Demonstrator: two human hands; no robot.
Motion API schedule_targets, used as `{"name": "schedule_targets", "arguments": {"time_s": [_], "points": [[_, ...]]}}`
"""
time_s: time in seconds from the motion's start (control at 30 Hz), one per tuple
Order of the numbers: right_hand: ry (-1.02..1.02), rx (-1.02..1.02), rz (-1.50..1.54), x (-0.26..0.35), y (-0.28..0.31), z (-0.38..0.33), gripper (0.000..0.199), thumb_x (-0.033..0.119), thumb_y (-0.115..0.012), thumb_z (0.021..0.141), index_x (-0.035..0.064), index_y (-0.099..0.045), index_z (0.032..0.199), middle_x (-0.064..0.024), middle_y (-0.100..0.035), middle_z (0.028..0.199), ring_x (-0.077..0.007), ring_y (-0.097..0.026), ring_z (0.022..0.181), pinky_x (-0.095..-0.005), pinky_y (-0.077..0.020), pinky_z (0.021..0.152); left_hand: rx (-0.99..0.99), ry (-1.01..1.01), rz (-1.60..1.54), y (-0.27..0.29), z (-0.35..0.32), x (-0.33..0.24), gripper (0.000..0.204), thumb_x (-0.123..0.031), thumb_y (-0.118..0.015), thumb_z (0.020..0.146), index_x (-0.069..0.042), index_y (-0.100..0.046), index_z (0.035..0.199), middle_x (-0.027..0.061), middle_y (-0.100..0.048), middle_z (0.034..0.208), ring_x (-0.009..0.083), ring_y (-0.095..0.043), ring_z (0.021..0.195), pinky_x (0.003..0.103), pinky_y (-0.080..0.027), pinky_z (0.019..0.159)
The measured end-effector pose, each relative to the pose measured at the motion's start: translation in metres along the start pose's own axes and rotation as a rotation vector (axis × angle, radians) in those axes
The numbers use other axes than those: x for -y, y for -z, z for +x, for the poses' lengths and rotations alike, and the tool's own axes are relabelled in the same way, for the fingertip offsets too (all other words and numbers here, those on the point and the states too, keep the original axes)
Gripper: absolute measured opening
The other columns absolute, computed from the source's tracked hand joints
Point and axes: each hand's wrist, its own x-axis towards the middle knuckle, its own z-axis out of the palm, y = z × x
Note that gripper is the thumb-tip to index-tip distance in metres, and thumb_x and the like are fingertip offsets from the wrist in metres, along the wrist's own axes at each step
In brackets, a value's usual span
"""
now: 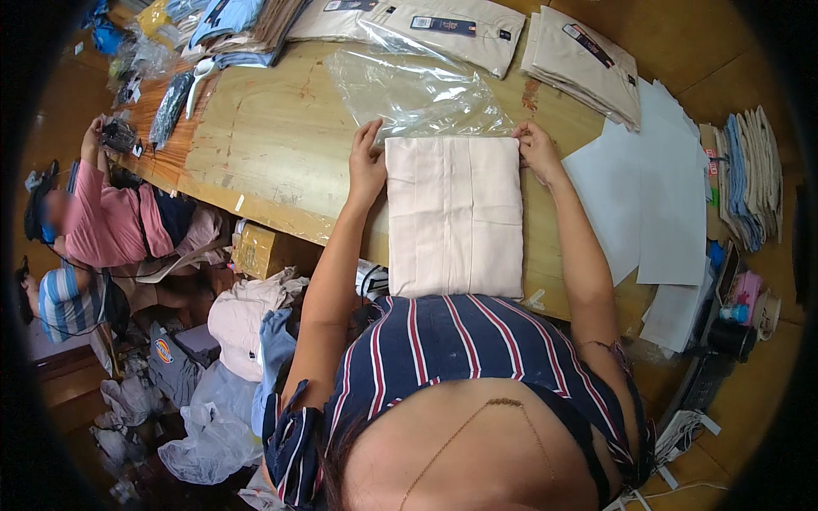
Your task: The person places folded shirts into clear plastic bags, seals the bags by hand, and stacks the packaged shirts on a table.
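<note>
A folded pair of pale beige trousers (pixel 454 217) lies flat in front of me, its near end against my striped top. Past its far edge spreads a clear plastic bag (pixel 417 89), crumpled and see-through, its near edge meeting the cloth. My left hand (pixel 367 166) is at the far left corner of the trousers, fingers closed on the bag's edge. At the far right corner, my right hand (pixel 538 153) pinches the bag's edge beside the cloth. The fingertips partly hide the exact grip on both sides.
Folded tagged trousers (pixel 456 30) line the table's far side, with another stack (pixel 584 64) to their right. White sheets (pixel 656 192) cover the right side. A white-handled tool (pixel 198 85) lies at the left. Another person in pink (pixel 111 213) sits left, beyond plastic bags (pixel 213 426).
</note>
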Motion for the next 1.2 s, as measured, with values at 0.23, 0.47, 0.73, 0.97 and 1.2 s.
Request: {"name": "schedule_targets", "arguments": {"time_s": [0.23, 0.47, 0.73, 0.97, 1.2], "points": [[-0.023, 0.032, 0.049, -0.013, 0.000, 0.001, 0.019, -0.005, -0.043, 0.080, 0.0053, -0.047, 0.095, -0.0072, -0.057, 0.076, -0.0108, -0.052, 0.060, -0.0233, -0.0422, 0.047, 0.036, -0.096, 0.176, 0.005, -0.005, -0.013, 0.058, 0.014, -0.044, 0.068, -0.009, -0.041, 0.121, 0.0093, -0.037, 0.121, 0.0203, -0.049, 0.095, 0.023, -0.045, 0.065], [0.064, -0.031, -0.115, 0.011, -0.007, 0.028, 0.015, 0.000, -0.045, 0.080, -0.0007, -0.050, 0.094, -0.0082, -0.059, 0.076, -0.0107, -0.054, 0.063, -0.0204, -0.0434, 0.052, -0.001, -0.176, 0.210, 0.012, 0.038, 0.015, 0.062, 0.013, -0.049, 0.067, -0.006, -0.034, 0.124, 0.0121, -0.031, 0.124, 0.0191, -0.050, 0.091, 0.022, -0.045, 0.060], [0.219, -0.080, -0.166, 0.081, -0.034, 0.059, 0.025, 0.014, -0.053, 0.081, 0.0040, -0.047, 0.104, -0.0099, -0.058, 0.083, -0.0143, -0.056, 0.066, -0.0233, -0.0456, 0.056, -0.173, -0.085, 0.368, 0.023, 0.077, -0.022, 0.060, 0.013, -0.048, 0.065, -0.011, -0.038, 0.119, 0.0160, -0.032, 0.117, 0.0301, -0.054, 0.082, 0.034, -0.046, 0.067], [0.196, -0.343, -0.645, 0.057, -0.019, -0.065, 0.036, 0.020, -0.057, 0.078, 0.0028, -0.047, 0.109, -0.0162, -0.054, 0.103, -0.0240, -0.055, 0.093, -0.0311, -0.0434, 0.078, -0.180, 0.086, 0.607, 0.056, 0.026, -0.013, 0.051, 0.005, -0.054, 0.067, -0.011, -0.040, 0.114, 0.0185, -0.028, 0.120, 0.0371, -0.051, 0.087, 0.040, -0.043, 0.072], [-0.208, -0.442, 0.033, -0.035, -0.047, -0.238, 0.041, 0.020, -0.058, 0.079, -0.0018, -0.045, 0.111, -0.0083, -0.055, 0.078, -0.0106, -0.053, 0.065, -0.0221, -0.0438, 0.056, -0.051, -0.229, 0.695, 0.044, -0.059, -0.038, 0.042, -0.001, -0.060, 0.067, -0.004, -0.045, 0.106, 0.0179, -0.042, 0.107, 0.0328, -0.043, 0.095, 0.041, -0.036, 0.082]]}}
